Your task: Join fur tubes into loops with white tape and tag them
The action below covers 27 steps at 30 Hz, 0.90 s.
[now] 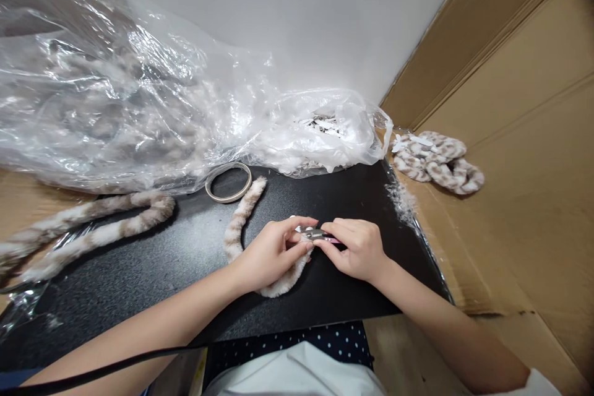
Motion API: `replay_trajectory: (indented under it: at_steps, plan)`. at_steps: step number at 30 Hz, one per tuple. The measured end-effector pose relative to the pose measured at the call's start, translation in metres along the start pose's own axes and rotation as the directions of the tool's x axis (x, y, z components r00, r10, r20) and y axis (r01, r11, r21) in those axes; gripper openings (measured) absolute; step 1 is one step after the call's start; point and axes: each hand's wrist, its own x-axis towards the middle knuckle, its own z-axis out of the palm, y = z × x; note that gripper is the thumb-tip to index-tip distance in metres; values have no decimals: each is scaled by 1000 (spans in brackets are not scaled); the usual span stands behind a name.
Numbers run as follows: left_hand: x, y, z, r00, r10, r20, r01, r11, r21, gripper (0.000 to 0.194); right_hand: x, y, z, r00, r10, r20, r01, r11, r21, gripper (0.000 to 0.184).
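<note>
Brown-and-white plush covers the furry strip [239, 219], which curves along the black bench [371, 198] beyond the left grip [266, 253], disappears under that hand and shows again on its near side. The left grip is pinched, thumb and fingers closed on the strip's end; a white bit there is mostly hidden by the fingertips. The right grip [357, 247] is closed around a small metal tool [316, 234], its dark head at the left fingertips; the fingers cover most of its pink-edged handle, and what its tip touches cannot be told.

Beyond and left of the left grip, a large clear bag [116, 74], cut off at the view's edge, holds similar plush, blurred by glare and creases. Straight beyond both grips, a smaller clear bag [320, 130] contains white and dark pieces, too small to identify. Beyond the left grip lies a pale ring [225, 200]. Right of the right grip, coiled plush lengths [445, 145] rest on cardboard [510, 136].
</note>
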Motion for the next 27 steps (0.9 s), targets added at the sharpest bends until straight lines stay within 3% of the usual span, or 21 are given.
replay_trajectory:
  at_steps: [6, 14, 27]
  plan:
    - [0, 0, -1, 1000, -17, 10, 16, 999, 52, 41, -1, 0, 5, 999, 31, 17, -31, 999, 17, 27]
    - [1, -4, -1, 998, -38, 46, 39, 999, -33, 48, -2, 0, 7, 998, 59, 21, -60, 997, 45, 26]
    - [2, -2, -2, 995, -101, -9, 100, 993, -57, 45, -6, 1, 11, 993, 115, 20, -116, 989, 88, 24]
